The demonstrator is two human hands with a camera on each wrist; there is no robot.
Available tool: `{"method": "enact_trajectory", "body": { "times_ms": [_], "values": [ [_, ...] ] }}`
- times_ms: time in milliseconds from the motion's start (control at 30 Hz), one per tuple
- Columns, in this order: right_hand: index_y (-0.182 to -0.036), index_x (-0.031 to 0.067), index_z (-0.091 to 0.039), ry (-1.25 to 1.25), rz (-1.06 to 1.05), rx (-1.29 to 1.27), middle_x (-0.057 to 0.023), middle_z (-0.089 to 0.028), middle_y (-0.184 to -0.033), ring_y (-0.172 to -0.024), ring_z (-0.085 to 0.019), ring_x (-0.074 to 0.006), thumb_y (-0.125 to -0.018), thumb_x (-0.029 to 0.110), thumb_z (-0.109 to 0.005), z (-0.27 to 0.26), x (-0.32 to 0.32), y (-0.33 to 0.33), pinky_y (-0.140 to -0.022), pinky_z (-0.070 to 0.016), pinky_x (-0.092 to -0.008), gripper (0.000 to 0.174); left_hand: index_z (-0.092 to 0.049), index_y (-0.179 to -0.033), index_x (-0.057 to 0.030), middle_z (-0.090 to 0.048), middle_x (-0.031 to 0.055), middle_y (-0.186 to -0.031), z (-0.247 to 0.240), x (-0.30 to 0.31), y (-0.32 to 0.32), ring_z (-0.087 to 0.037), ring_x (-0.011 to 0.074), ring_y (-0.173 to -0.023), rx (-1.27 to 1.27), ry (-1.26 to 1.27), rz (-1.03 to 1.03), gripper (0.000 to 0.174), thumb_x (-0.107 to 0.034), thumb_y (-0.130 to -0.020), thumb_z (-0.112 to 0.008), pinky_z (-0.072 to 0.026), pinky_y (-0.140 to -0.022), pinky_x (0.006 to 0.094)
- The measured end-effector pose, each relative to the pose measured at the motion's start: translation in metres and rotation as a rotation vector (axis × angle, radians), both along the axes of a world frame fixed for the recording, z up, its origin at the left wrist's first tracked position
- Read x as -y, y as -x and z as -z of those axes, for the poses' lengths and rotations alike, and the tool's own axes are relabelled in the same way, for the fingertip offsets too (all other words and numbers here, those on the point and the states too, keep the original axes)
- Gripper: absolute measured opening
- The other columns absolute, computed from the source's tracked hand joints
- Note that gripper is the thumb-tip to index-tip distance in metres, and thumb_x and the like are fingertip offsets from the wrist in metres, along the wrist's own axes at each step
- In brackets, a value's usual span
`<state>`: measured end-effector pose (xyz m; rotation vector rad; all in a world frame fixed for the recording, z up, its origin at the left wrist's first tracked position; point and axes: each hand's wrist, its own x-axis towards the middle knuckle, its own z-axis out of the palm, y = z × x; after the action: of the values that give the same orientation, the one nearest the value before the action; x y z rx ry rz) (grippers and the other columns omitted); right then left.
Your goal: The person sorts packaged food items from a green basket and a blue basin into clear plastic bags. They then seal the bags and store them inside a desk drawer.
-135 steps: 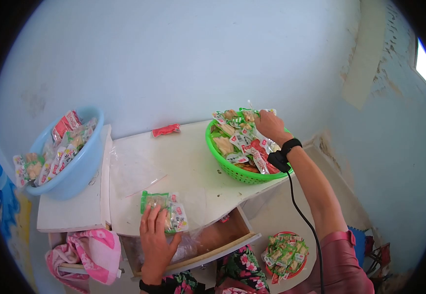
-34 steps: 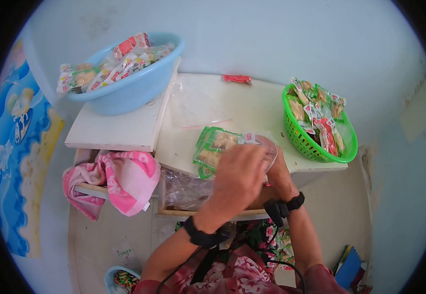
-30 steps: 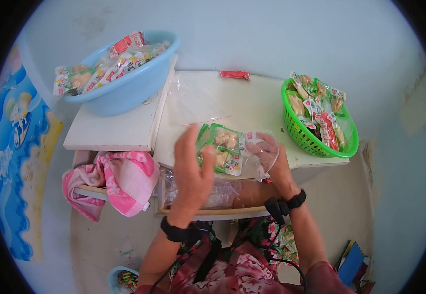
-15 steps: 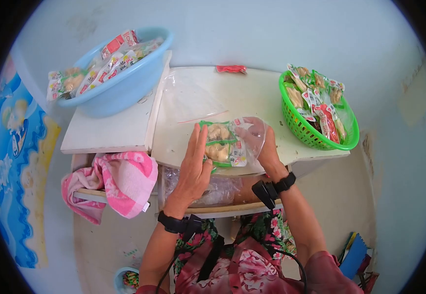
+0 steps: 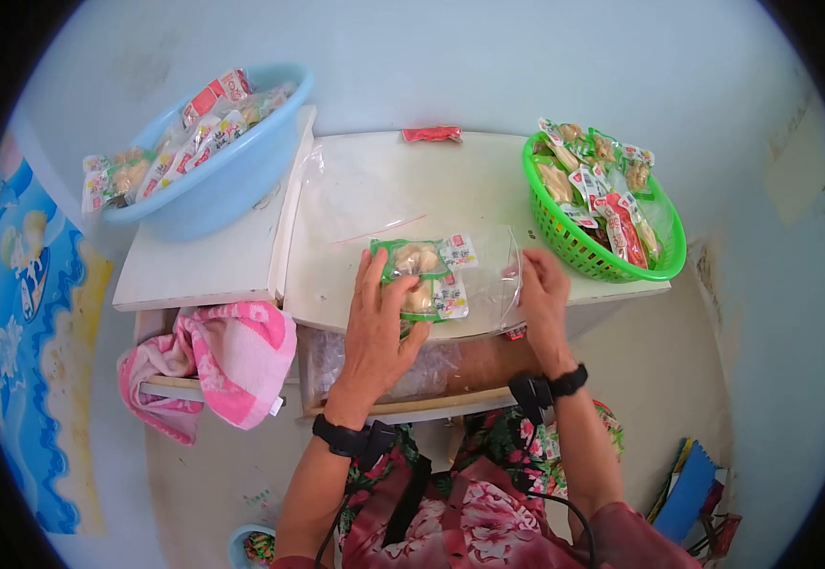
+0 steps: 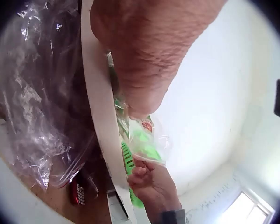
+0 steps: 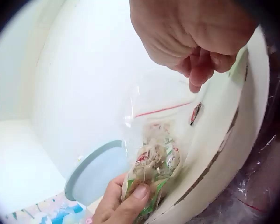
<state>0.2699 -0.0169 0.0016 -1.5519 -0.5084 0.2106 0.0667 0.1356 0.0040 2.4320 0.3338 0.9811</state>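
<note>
A clear plastic bag (image 5: 486, 284) holding snack packets (image 5: 414, 292) lies near the front of the white desk. The packets are green-edged and show pale pieces inside. My left hand (image 5: 379, 327) grips the packet end; in the right wrist view, its thumb (image 7: 139, 192) presses on the packets from above with fingers behind. My right hand (image 5: 543, 289) pinches the bag's mouth edge at the other end, its fingers curled. In the left wrist view, the right hand (image 6: 154, 184) holds that edge, and the green basket (image 6: 128, 158) shows behind it.
The green basket (image 5: 564, 242) of packets stands at the right; a blue basin (image 5: 232, 180) of packets is at the left. A flat clear bag (image 5: 356, 194) and a red packet (image 5: 431, 134) lie on the desk (image 5: 488, 171). Below is an open drawer (image 5: 479, 365) beside a pink towel (image 5: 242, 360).
The right hand has come out from inside the clear bag and now pinches its mouth edge. The left hand has gone from beside the packets to gripping them. Earlier, the right hand was at the green basket.
</note>
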Motion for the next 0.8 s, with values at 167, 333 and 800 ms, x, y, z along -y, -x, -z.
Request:
{"method": "enact_trajectory", "body": {
  "times_ms": [167, 333, 800],
  "values": [
    [-0.139, -0.0002, -0.056, 0.105, 0.004, -0.114, -0.0153, -0.071, -0.114, -0.087, -0.069, -0.0192, -0.103, 0.039, -0.065, -0.032, 0.025, 0.017, -0.072, -0.0530, -0.0323, 0.054, -0.050, -0.135, -0.0058, -0.031, 0.0276, -0.158, 0.001, 0.011, -0.005, -0.027, 0.0501, -0.152, 0.018, -0.020, -0.071, 0.056, -0.006, -0.084, -0.072, -0.0315, -0.122, 0.0554],
    [-0.155, -0.0030, -0.037, 0.270, -0.207, 0.037, -0.0179, -0.070, -0.118, -0.092, -0.068, -0.0179, -0.099, 0.039, -0.069, -0.040, 0.003, 0.026, -0.079, -0.0524, -0.0310, 0.077, -0.049, -0.136, -0.0043, -0.031, 0.0291, -0.157, 0.003, 0.020, -0.007, -0.029, 0.0513, -0.150, 0.046, -0.018, -0.137, 0.057, -0.005, -0.085, -0.074, -0.0341, -0.120, 0.0546],
    [-0.153, 0.0091, -0.048, 0.014, -0.471, 0.412, -0.0070, -0.069, -0.097, -0.093, -0.067, -0.0147, -0.093, -0.009, -0.060, -0.112, -0.067, 0.011, -0.087, -0.0520, -0.0301, 0.064, -0.036, -0.152, -0.0012, -0.026, 0.0321, -0.162, 0.004, 0.020, -0.001, -0.030, 0.0514, -0.149, 0.088, 0.010, -0.113, 0.080, -0.021, -0.088, -0.080, -0.0338, -0.120, 0.0518]
  ]
}}
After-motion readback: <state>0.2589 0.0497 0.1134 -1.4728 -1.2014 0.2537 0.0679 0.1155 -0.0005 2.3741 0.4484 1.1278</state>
